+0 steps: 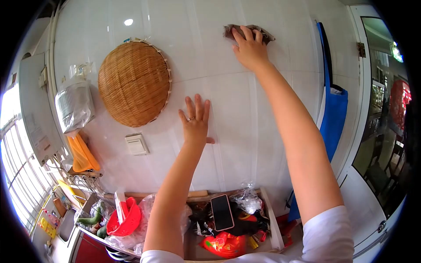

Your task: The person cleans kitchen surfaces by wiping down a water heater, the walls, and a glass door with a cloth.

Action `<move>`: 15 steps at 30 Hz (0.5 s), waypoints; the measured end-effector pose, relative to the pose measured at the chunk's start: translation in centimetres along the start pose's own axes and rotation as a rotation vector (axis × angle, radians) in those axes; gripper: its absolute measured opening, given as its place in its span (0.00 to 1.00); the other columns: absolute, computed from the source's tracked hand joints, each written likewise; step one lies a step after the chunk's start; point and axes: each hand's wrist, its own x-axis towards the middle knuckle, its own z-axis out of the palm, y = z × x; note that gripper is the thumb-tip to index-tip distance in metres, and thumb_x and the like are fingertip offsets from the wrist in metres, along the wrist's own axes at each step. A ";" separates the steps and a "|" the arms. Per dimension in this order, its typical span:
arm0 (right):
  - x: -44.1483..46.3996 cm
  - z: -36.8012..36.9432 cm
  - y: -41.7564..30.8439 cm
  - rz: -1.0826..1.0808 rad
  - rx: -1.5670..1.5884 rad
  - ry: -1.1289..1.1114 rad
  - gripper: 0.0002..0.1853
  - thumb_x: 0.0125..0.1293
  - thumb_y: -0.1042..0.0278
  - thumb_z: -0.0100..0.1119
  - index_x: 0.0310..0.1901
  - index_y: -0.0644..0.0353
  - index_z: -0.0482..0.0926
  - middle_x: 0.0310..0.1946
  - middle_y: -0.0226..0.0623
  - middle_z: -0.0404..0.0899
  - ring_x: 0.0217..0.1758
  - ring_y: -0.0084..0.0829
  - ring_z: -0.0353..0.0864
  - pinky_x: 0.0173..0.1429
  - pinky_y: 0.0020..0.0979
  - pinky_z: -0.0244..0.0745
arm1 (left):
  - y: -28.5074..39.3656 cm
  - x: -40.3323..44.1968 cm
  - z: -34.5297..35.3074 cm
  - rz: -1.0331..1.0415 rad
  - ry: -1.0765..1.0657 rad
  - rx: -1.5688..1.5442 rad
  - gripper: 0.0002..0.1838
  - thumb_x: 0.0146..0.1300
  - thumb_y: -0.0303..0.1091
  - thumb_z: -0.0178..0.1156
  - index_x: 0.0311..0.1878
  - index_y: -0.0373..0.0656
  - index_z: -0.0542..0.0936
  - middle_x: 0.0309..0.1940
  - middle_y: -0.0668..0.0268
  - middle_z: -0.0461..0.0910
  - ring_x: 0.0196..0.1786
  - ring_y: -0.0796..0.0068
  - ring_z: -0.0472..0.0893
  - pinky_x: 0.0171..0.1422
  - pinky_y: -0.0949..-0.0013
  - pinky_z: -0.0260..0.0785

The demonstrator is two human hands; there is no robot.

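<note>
Hands: right (251,47) presses brown cloth (229,31) against wall (228,101); left (195,125), below, splays empty.

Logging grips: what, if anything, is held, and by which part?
The right hand holds a dark cloth by its middle against the wall; the left hand, nothing.

An open tray (272,219) holds a red bag (224,245), clear plastic (248,200) and (screen up) a phone (222,212).

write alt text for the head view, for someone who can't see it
Right hand presses a dark cloth to a white tiled wall, left hand spread lower on it. A woven basket hangs left; below, a phone lies among clutter.
</note>
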 end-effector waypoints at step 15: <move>0.3 -1.3 -1.8 -0.024 -0.090 0.004 0.23 0.64 0.68 0.57 0.62 0.54 0.75 0.60 0.40 0.70 0.61 0.51 0.68 0.51 0.44 0.78 | -0.3 -0.3 -0.6 0.009 0.004 0.000 0.79 0.30 0.73 0.74 0.81 0.48 0.41 0.80 0.49 0.35 0.80 0.38 0.41 0.74 0.37 0.55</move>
